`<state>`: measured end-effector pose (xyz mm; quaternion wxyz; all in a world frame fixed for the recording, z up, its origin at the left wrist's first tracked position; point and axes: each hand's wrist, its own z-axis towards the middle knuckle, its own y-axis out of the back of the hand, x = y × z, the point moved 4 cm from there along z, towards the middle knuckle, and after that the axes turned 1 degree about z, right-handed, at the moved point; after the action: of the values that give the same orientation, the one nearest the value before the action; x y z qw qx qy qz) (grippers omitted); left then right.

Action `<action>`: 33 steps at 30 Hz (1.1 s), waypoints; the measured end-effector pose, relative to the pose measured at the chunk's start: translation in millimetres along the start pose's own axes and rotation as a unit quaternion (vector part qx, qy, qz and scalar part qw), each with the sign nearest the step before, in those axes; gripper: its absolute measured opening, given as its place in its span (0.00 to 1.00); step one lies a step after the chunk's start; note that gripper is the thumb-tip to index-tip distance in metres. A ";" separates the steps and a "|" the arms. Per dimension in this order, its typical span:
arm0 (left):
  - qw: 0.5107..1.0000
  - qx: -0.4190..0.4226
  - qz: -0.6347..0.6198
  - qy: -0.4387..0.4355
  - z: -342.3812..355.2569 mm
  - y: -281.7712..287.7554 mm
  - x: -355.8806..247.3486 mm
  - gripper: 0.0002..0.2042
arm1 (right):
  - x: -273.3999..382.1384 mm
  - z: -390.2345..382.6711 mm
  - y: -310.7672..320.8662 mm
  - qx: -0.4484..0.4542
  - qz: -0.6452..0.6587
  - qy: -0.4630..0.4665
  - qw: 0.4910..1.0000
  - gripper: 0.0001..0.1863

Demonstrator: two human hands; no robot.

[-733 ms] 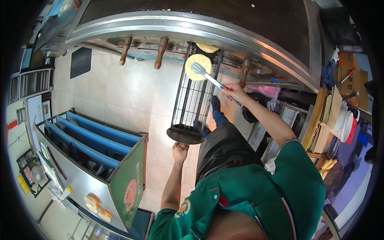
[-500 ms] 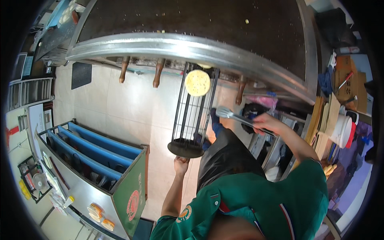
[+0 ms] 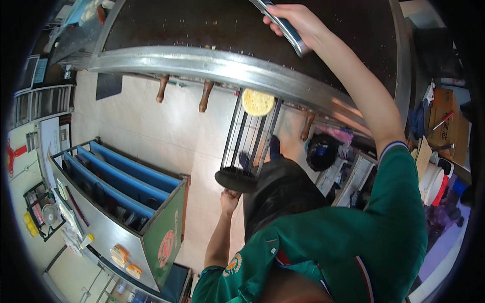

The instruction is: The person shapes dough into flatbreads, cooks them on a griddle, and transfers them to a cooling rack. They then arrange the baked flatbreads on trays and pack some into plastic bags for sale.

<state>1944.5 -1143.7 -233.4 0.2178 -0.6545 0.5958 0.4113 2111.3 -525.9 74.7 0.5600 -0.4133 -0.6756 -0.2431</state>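
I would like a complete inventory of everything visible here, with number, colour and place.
Metal-rimmed counter: 1, dark top, upper middle
Wire rack: 1, dark, projecting from under the counter
Flatbread: 1, pale yellow, on the rack
Wooden handles: 3, brown, below the counter's edge
Metal utensil: 1, silver, over the counter
Blue-divided cabinet: 1, silver and green, lower left
Cardboard: several pieces, brown, far right
Bucket: 1, white, right
Tiled floor: 1, pale, left of rack
Further small items: count unclear, mixed colours, edges
Shirt: 1, green, lower right
Left hand: 1, bare, at rack's end
Right hand: 1, bare, gripping the utensil
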 end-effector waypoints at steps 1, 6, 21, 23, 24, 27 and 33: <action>0.998 0.023 0.052 0.031 4.7 0.7 -4.3 0.13 | -13.2 -34.9 -9.8 0.031 -0.027 0.005 0.999 0.15; 0.952 0.066 0.298 -0.033 27.8 0.7 -48.6 0.16 | -126.5 -213.4 -69.2 0.031 -0.068 0.032 0.997 0.12; 0.978 0.130 0.163 0.017 136.2 -31.9 -90.4 0.18 | -339.9 -455.2 -18.9 -0.177 -0.032 -0.248 0.952 0.12; 0.973 0.122 0.192 0.043 146.4 -38.1 -118.3 0.19 | -318.9 -535.6 -18.8 -0.324 -0.034 -0.249 0.912 0.15; 0.970 0.127 0.203 0.046 151.9 -41.7 -132.7 0.19 | -308.6 -565.3 -16.0 -0.382 -0.095 -0.242 0.887 0.16; 0.964 0.141 0.212 0.075 166.5 -48.9 -170.9 0.21 | -277.8 -637.6 -10.7 -0.537 -0.256 -0.220 0.773 0.23; 0.963 0.095 0.247 0.045 262.5 -77.6 -206.9 0.27 | -254.6 -695.7 36.6 -0.634 -0.435 -0.192 0.609 0.24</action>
<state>1955.7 -800.8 -232.9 0.1429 -0.4811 0.7846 0.3640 2536.3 -1129.5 3.1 -0.1562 -0.3597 -0.5446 -0.7414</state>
